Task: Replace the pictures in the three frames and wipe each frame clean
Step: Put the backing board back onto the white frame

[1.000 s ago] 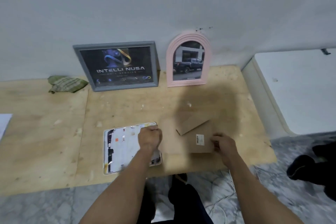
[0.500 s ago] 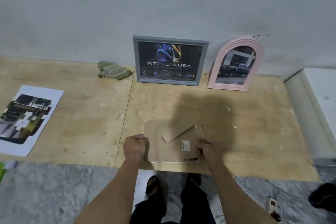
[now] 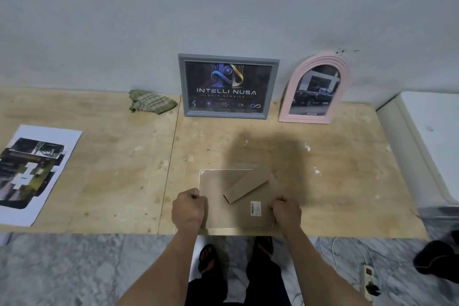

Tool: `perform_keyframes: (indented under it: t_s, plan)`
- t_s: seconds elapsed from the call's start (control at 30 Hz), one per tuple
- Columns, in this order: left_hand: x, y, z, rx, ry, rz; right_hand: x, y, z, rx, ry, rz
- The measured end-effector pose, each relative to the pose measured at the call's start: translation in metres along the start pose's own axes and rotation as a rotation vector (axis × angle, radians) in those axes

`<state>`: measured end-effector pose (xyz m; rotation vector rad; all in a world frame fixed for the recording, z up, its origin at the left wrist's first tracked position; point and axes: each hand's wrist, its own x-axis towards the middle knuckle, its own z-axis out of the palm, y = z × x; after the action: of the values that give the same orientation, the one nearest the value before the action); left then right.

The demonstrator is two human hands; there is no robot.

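Two hands' grip flanking face-down frame

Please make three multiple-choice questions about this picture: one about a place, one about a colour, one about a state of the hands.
1. Where is the cloth?
A. left of the grey frame
B. on the floor
C. on the printed sheet

2. What colour is the arched frame?
A. green
B. pink
C. black

3. What do both hands do?
A. hang idle
B. wipe the wall
C. grip the face-down frame

Answers: 1 A, it lies by the wall beside it. 2 B, its rim is pink. 3 C, left hand and right hand curl at its edges.
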<state>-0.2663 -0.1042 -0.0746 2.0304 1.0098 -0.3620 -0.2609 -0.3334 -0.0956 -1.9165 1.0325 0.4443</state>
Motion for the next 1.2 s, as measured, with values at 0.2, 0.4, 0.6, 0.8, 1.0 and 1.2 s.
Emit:
perform_keyframes:
  t_s: [0.2, 0.4, 0.6, 0.8, 1.0, 1.2]
  plan:
    - [-0.006, 0.004, -0.002, 0.012, 0.018, 0.002, -0.002, 0.002, 0.004, -0.097, -0.003, -0.046]
    - [0.001, -0.003, 0.005, 0.009, -0.053, 0.032, 0.002, -0.003, 0.010, -0.102, -0.051, -0.081]
    - [0.016, -0.011, -0.007, -0.243, -0.224, -0.106, 0.015, -0.003, 0.006, 0.115, -0.153, 0.085]
    - [0.024, -0.005, -0.028, -0.403, -0.482, -0.159, 0.029, -0.010, -0.003, 0.217, -0.267, 0.079]
    - [0.035, 0.008, -0.032, -0.427, -0.408, -0.073, 0.000, -0.041, -0.024, 0.295, -0.661, -0.031]
    - [0.039, 0.018, -0.044, -0.411, -0.560, 0.013, -0.004, -0.048, -0.026, 0.393, -0.570, -0.031]
